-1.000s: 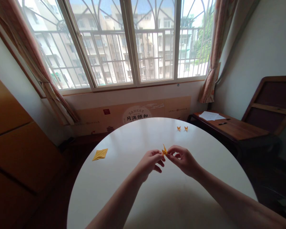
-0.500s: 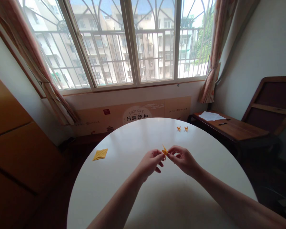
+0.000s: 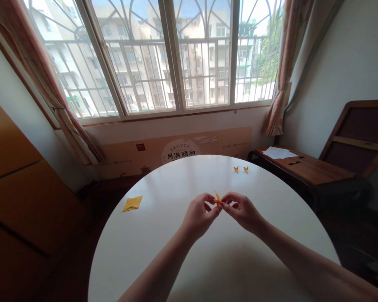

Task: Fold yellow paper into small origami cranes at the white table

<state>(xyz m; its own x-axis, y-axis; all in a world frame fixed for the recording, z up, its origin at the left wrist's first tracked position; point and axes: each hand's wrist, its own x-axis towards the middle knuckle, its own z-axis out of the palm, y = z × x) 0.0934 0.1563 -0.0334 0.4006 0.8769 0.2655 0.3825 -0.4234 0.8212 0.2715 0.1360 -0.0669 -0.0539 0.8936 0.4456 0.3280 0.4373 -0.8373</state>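
A small yellow-orange paper crane [image 3: 217,197] is pinched between my two hands above the middle of the white round table [image 3: 138,251]. My left hand [image 3: 202,212] has thumb and fingers closed on its near left side. From the right, my right hand [image 3: 239,206] grips it between thumb and index finger. One thin point of the crane sticks up; its lower part is mostly hidden by fingertips. Two little folded paper cranes [image 3: 236,169] stand side by side near the table's far right edge.
Yellow paper squares [image 3: 132,204] lie near the table's left edge. Behind on the right, a wooden chair or bench [image 3: 321,167] holds white papers [image 3: 279,153] and a dark pen-like object [image 3: 293,163]. A printed cardboard panel [image 3: 132,157] leans under the window.
My left hand has turned, its thumb now swung to the near side and its lower fingers tucked out of sight. The right hand stays almost still, holding the crane.
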